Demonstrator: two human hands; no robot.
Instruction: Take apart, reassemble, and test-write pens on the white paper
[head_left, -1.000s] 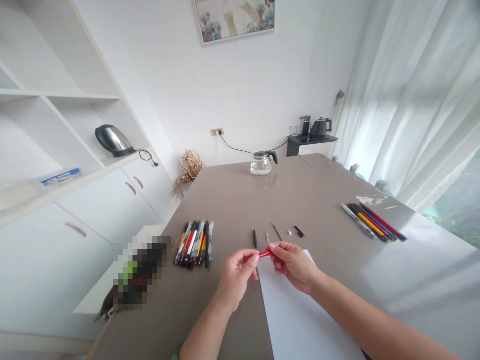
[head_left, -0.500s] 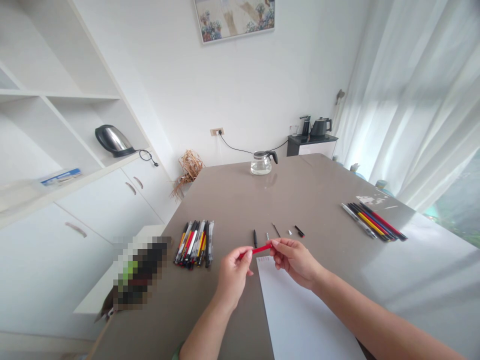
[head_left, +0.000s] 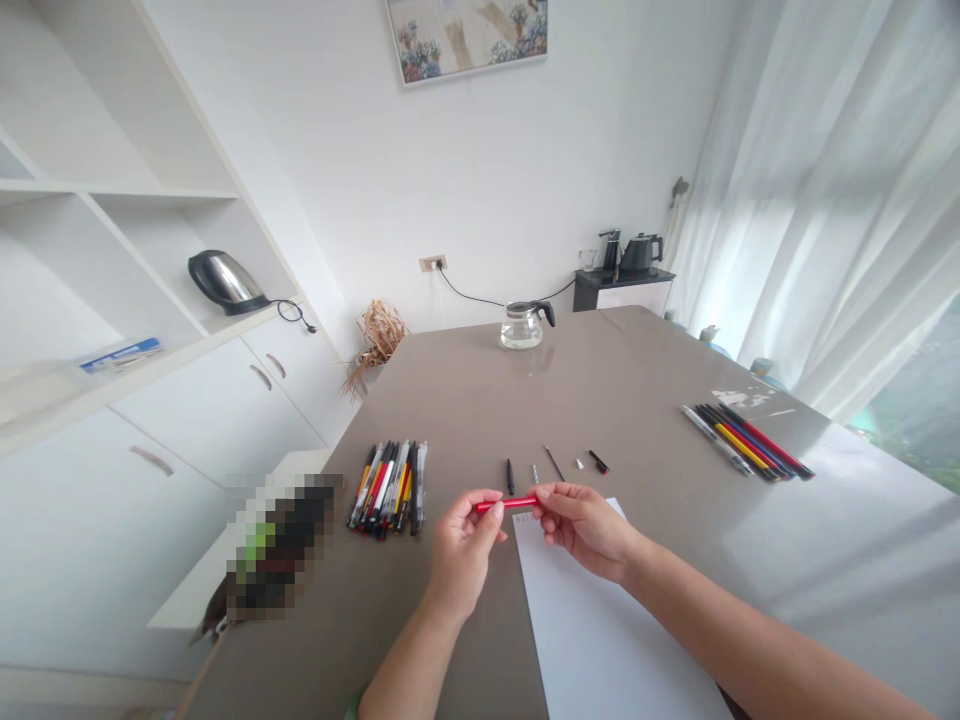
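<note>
A red pen barrel (head_left: 508,503) is held level between both hands above the grey-brown table (head_left: 465,400). My left hand (head_left: 465,550) pinches its left end and my right hand (head_left: 585,525) pinches its right end. Just beyond the hands lie small pen parts in a row: a black tip piece (head_left: 510,476), a spring (head_left: 535,473), a thin refill (head_left: 554,462), a tiny white bit (head_left: 580,464) and a black and red cap (head_left: 598,462). A white sheet of paper (head_left: 600,640) lies under my right forearm.
A bunch of several pens (head_left: 390,485) lies to the left of my hands. Another row of pens (head_left: 746,441) lies at the right. A glass jug (head_left: 525,326) stands at the table's far edge. White shelves with a kettle (head_left: 225,281) fill the left side.
Both hands have lifted slightly and moved apart, so more of the red barrel shows between them. The barrel now lies level.
</note>
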